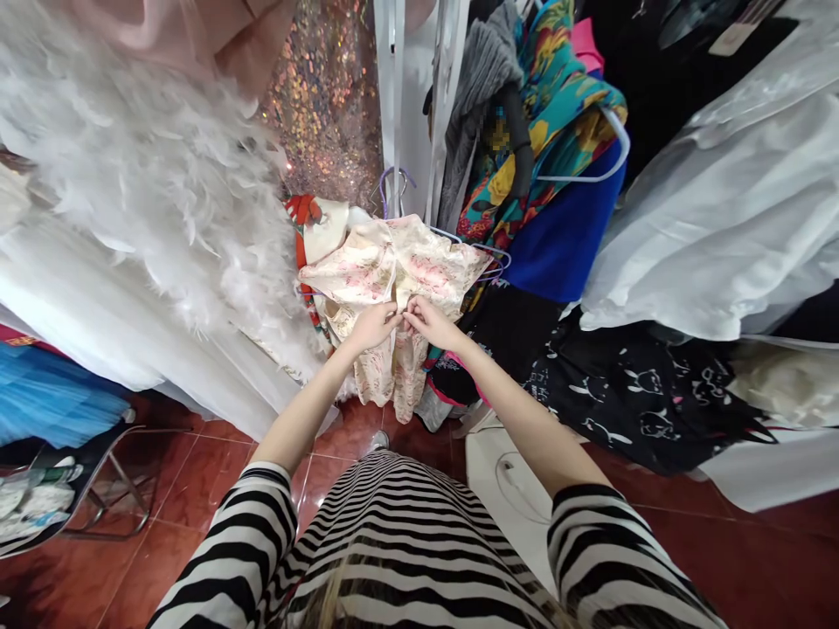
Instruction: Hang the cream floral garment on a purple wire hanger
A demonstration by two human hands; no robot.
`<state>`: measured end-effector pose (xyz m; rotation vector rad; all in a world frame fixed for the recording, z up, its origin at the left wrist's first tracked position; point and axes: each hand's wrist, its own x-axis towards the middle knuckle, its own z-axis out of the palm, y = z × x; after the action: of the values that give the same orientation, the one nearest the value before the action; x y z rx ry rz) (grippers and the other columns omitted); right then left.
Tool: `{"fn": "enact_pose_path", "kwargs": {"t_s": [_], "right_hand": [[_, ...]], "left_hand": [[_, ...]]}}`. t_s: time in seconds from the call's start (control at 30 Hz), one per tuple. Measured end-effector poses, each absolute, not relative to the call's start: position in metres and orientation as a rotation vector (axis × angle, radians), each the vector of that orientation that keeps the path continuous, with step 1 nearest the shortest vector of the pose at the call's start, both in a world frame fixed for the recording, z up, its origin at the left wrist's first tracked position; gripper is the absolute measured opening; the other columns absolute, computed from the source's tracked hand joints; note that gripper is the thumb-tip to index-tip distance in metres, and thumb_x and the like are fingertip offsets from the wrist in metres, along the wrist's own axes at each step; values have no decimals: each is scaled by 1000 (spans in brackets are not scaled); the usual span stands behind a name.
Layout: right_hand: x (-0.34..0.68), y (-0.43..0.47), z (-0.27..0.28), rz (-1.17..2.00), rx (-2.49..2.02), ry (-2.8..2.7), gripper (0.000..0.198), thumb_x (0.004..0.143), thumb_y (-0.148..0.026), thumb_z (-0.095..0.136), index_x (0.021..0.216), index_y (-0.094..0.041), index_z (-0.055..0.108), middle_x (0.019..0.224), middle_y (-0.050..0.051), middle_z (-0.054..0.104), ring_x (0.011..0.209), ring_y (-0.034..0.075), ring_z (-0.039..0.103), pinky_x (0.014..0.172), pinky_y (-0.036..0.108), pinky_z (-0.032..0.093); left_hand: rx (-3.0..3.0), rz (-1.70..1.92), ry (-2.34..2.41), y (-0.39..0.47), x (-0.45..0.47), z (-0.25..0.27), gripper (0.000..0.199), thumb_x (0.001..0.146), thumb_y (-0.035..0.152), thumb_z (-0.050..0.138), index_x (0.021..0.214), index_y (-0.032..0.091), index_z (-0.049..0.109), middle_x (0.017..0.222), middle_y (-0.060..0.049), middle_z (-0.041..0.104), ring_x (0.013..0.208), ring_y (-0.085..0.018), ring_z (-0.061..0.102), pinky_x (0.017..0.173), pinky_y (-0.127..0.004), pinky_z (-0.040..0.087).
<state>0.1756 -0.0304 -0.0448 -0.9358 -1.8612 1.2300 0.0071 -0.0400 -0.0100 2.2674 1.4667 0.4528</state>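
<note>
A cream garment with pink floral print (429,262) hangs before me on a purple hanger (385,194), its front edges parted down the middle. At the middle of its front my left hand (377,325) pinches the left front edge, fingers closed. Right beside it, my right hand (426,320) is closed in a pinch on the other front edge. The fingertips of both hands nearly meet. Whether a button or tie lies between them is too small to tell.
White feathered clothing (216,210) hangs at left, near a sequined fabric (328,96). A teal floral garment (551,96) and white dresses (708,227) hang at right. Below are a folding chair (124,489), a white object (504,498) and the red tiled floor (190,489).
</note>
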Motion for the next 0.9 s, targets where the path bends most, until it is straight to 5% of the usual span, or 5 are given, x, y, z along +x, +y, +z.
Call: {"fn": "enact_pose_path", "kwargs": {"t_s": [0.9], "right_hand": [[168, -47, -54, 1181, -961, -2010, 18, 91, -14, 42, 83, -29, 34, 60, -7, 50, 60, 20, 59, 66, 34, 46]], "left_hand": [[2158, 522, 1408, -52, -2, -12, 24, 91, 26, 48, 69, 20, 44, 68, 1, 52, 68, -16, 49, 68, -26, 35]]}}
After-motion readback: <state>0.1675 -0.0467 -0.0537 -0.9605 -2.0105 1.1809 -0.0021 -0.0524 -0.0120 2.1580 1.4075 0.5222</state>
